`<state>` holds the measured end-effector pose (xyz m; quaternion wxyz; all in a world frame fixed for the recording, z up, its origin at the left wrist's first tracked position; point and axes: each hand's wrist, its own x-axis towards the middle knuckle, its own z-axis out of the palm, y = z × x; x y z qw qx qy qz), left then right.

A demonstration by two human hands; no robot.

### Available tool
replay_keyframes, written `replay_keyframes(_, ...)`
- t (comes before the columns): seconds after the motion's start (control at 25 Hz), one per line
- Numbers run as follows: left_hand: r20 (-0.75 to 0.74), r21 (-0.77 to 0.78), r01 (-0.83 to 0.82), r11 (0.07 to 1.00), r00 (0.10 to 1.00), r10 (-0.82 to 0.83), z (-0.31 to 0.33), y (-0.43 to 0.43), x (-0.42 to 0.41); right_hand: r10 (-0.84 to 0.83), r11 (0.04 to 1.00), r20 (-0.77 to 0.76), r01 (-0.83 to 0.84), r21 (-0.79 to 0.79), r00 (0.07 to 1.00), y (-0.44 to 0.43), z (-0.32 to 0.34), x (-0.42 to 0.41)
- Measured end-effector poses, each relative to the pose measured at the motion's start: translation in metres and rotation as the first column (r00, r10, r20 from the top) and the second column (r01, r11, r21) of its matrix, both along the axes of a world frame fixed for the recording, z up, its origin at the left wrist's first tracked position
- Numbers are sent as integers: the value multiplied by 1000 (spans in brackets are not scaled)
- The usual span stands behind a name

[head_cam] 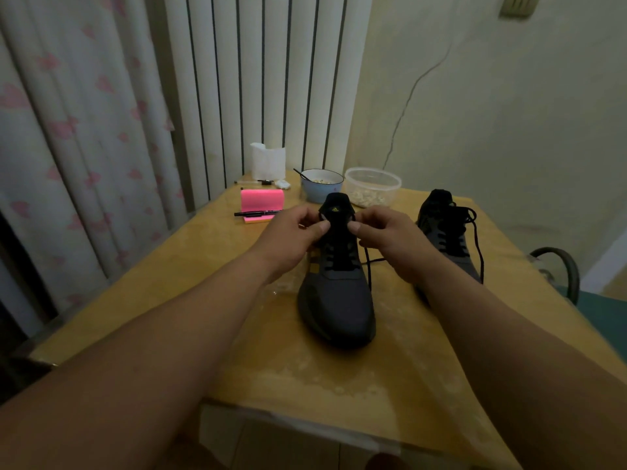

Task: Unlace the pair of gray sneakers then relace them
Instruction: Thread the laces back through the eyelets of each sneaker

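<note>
Bare table [339, 385] before near sneaker [339, 300]; bowl [320, 189], tub [373, 186] crowd behind, second sneaker [448, 232] right

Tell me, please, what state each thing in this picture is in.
near sneaker, upright, lower eyelets laced, top untied.
lace, one end trailing loose beside it.
left hand, pinching the lace near the sneaker's top.
right hand, pinching the lace likewise.
far sneaker, laced, ends untied and loose.
blue bowl, uncovered, food and utensil inside.
clear container, lidless, partly filled.

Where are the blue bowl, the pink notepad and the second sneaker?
blue bowl [320, 195], head view, front wall.
pink notepad [261, 199], head view, pink cover.
second sneaker [449, 237], head view, laced middle.
</note>
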<state>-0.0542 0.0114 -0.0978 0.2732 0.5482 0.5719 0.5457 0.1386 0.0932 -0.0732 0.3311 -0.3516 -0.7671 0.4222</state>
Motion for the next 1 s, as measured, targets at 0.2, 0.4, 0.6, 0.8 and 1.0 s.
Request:
replay_keyframes(0.2,54,-16,-17,1000,998,17,-1,1,1,-15,980,-96,-4,-199,995,2,2,-2)
replay_keyframes(0.4,130,-68,15,998,992,-6,7,0,-9,-80,945,-123,36,-326,989,1,12,-11)
replay_keyframes(0.6,94,-19,40,999,995,-39,-5,1,-1,68,972,-111,-91,-215,992,9,-3,7)
replay_keyframes(0.8,144,24,6,1000,989,-10,-6,3,11,9,986,-175,-38,-160,984,7,-10,-2)
replay_keyframes(1.0,76,-4,-48,999,996,48,0,5,8,-48,976,-185,7,-218,982,7,-9,-5)
